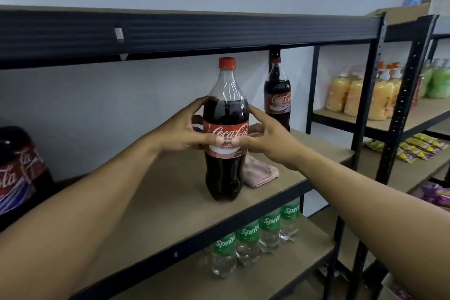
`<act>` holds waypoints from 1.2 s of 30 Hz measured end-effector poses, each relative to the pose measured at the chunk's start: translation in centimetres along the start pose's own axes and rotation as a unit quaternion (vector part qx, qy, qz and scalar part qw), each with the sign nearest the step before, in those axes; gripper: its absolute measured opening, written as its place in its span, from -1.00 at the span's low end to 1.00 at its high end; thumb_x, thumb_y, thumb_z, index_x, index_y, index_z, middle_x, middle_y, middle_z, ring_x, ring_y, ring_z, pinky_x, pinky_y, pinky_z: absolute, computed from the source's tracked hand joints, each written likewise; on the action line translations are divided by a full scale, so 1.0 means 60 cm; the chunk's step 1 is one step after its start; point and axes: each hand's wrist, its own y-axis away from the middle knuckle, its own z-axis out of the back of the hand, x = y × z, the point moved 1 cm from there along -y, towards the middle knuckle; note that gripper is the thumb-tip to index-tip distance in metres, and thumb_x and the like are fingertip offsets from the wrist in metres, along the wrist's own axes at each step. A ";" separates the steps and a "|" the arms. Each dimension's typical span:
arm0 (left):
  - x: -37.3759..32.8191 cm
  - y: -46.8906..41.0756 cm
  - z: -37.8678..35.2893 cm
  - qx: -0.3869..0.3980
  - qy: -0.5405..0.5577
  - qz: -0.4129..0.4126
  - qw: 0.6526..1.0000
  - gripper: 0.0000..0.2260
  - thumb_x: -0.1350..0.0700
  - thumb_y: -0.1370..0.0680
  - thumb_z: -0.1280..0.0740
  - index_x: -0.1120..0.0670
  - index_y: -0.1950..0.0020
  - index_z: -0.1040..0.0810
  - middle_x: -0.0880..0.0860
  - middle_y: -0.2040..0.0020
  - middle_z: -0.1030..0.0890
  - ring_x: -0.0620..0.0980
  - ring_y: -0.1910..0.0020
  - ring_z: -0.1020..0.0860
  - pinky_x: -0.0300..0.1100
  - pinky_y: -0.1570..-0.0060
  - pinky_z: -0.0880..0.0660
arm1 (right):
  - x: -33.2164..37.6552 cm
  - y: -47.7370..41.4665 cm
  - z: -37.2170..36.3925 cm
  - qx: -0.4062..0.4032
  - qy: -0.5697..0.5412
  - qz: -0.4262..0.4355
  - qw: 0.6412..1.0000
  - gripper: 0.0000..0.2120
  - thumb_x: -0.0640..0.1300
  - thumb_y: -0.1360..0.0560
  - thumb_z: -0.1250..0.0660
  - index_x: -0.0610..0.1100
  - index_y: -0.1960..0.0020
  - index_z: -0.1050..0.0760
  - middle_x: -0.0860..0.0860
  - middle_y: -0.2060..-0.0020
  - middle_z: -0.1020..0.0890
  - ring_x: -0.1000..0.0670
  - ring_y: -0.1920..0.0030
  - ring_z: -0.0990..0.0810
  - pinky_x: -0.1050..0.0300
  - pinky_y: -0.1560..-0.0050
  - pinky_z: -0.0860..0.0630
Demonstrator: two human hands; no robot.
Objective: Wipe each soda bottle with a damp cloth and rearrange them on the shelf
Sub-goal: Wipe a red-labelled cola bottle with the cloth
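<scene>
Held bottle: a large cola bottle (pixel 226 109) with a red cap stands upright on the middle shelf board (pixel 170 202), towards its front edge, label facing the camera.
Left hand: the left hand (pixel 180 129) grips the bottle's left side at label height, fingers curled round the back, thumb across the label.
Right hand: the right hand (pixel 267 139) grips the opposite side the same way; the two thumb tips nearly meet on the label.
Cloth: a pink cloth (pixel 260 173) lies crumpled on the same board, just beside the bottle's base on the right and slightly behind it.
Other cola: a second cola bottle (pixel 277 97) stands further back to the right, near the rack's post; a third cola bottle (pixel 17 168) sits at the far left, blurred.
Shelf below: a row of Sprite bottles (pixel 246 238).
Neighbouring rack: orange bottles (pixel 360 95), green bottles (pixel 438 80) and, lower down, yellow packets (pixel 418 146).
</scene>
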 end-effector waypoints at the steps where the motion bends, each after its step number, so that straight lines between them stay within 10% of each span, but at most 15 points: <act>1: 0.006 0.005 0.003 0.000 0.010 0.009 1.000 -0.13 0.03 -0.34 -0.65 -0.27 -0.55 -0.30 0.00 -0.39 -0.52 0.00 -0.28 -0.59 0.03 -0.08 -0.69 | 0.002 -0.002 -0.007 0.002 0.002 -0.004 1.000 -0.07 0.05 -0.42 -0.63 0.33 -0.62 -0.17 -0.04 -0.18 -0.71 -0.01 -0.15 -0.73 -0.09 -0.24 -0.66; 7: 0.031 0.011 0.013 -0.011 0.070 0.024 0.997 -0.21 0.06 -0.40 -0.64 -0.29 -0.51 -0.33 -0.05 -0.35 -0.56 -0.03 -0.27 -0.61 0.00 -0.06 -0.67 | 0.019 -0.006 -0.034 -0.002 0.003 -0.010 1.000 -0.12 0.14 -0.42 -0.57 0.26 -0.62 -0.21 0.00 -0.13 -0.71 0.06 -0.10 -0.73 0.16 -0.09 -0.64; 12: 0.062 0.002 -0.027 -0.107 0.183 0.016 0.977 -0.23 -0.22 -0.33 -0.51 -0.17 -0.50 -0.33 -0.02 -0.37 -0.58 0.09 -0.31 -0.61 0.14 -0.20 -0.60 | -0.019 -0.021 -0.051 -0.059 -0.043 -0.054 0.996 -0.51 0.34 -0.69 -0.07 0.16 -0.47 -0.49 0.04 -0.13 -0.73 0.05 -0.17 -0.69 0.02 -0.27 -0.55; 19: 0.075 -0.008 -0.101 -0.242 0.238 -0.052 0.939 -0.34 -0.19 -0.48 -0.41 0.03 -0.51 -0.35 0.07 -0.31 -0.63 0.05 -0.22 -0.67 -0.06 -0.15 -0.64 | -0.180 -0.013 -0.091 0.019 0.364 -0.227 0.903 -0.41 0.31 -0.62 -0.15 0.03 -0.54 -0.41 -0.14 -0.44 -0.51 -0.23 -0.40 -0.48 -0.14 -0.42 -0.39; 23: 0.082 -0.015 -0.111 -0.281 0.227 -0.057 0.931 -0.34 -0.27 -0.49 -0.38 -0.03 -0.52 -0.38 0.01 -0.32 -0.63 0.03 -0.24 -0.66 0.05 -0.23 -0.62 | -0.193 -0.022 -0.097 -0.015 0.398 -0.224 0.890 -0.57 0.11 -0.68 -0.14 0.03 -0.51 -0.40 -0.15 -0.40 -0.51 -0.23 -0.35 -0.48 -0.13 -0.37 -0.40; 28: 0.087 -0.019 -0.120 -0.319 0.222 -0.065 0.919 -0.36 -0.31 -0.48 -0.36 -0.03 -0.47 -0.43 0.01 -0.28 -0.66 0.03 -0.22 -0.67 0.15 -0.27 -0.60 | -0.165 -0.011 -0.082 -0.174 0.074 -0.172 0.967 -0.70 0.08 -0.75 -0.11 -0.04 -0.39 -0.40 -0.11 -0.25 -0.62 -0.14 -0.23 -0.58 -0.01 -0.11 -0.49; 36: 0.093 -0.025 -0.122 -0.352 0.198 -0.068 0.912 -0.43 -0.37 -0.52 -0.24 -0.06 -0.41 -0.47 -0.01 -0.25 -0.64 -0.02 -0.21 -0.64 0.09 -0.24 -0.59 | -0.052 0.025 -0.131 -0.210 -0.209 -0.011 0.955 -0.72 0.05 -0.69 -0.11 -0.17 -0.05 -0.41 -0.11 0.01 -0.59 0.05 0.02 -0.57 0.21 0.01 -0.56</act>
